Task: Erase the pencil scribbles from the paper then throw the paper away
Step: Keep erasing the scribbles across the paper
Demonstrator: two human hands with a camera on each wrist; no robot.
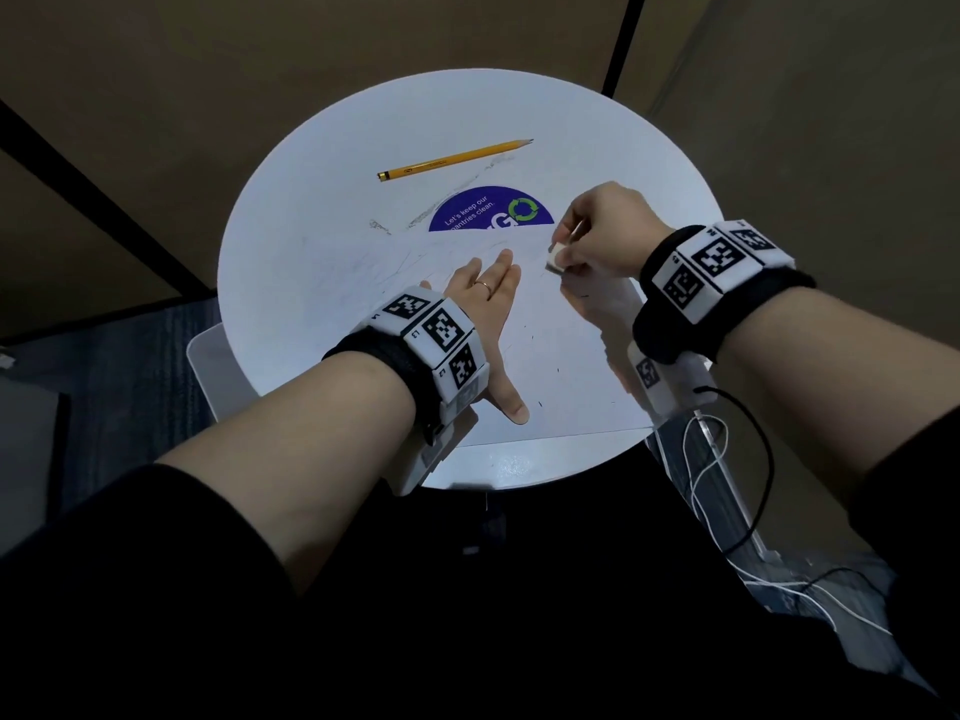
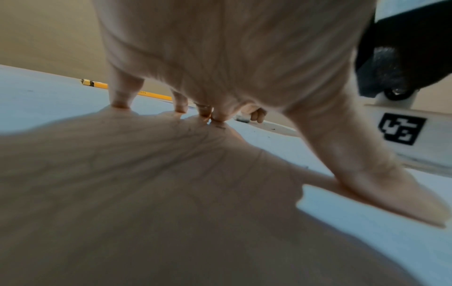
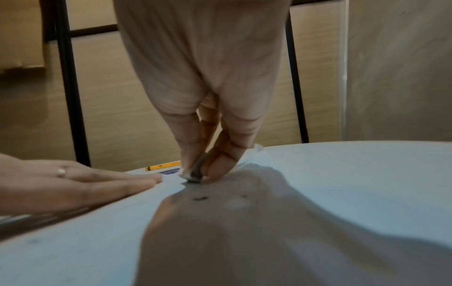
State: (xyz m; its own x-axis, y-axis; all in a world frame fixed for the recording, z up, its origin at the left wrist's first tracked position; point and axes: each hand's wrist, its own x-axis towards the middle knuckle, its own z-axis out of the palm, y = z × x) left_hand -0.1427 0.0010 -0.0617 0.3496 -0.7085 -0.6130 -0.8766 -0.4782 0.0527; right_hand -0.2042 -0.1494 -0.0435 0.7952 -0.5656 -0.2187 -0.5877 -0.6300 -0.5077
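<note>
Paper (image 1: 363,283) lies flat on the round white table (image 1: 623,163), and my left hand (image 1: 483,298) presses down on it with fingers straight and spread a little, thumb stuck out toward me. A ring (image 1: 484,286) sits on one of those fingers. Faint pencil scribbles (image 1: 395,267) run across the sheet just left of and beyond my left fingertips, with a few darker specks on the near side, between my thumb and my other wrist.

Past my left fingertips, well apart from them, a yellow pencil (image 1: 454,159) rests on the table, its point aimed right. Nearer, a purple sticker (image 1: 491,210) shows half-covered by the paper's far edge (the sheet hides its lower part).

Just right of my left fingertips, my right hand (image 1: 605,233) pinches a small white eraser (image 1: 556,258) between thumb and first fingers. In the right wrist view the eraser's (image 3: 194,174) grey, dirtied bottom touches the paper, my fingers (image 3: 220,164) closed snugly around it, and a small dark crumb lies on the sheet just on the near side of it. Both wrists carry black bands with square-patterned markers.
</note>
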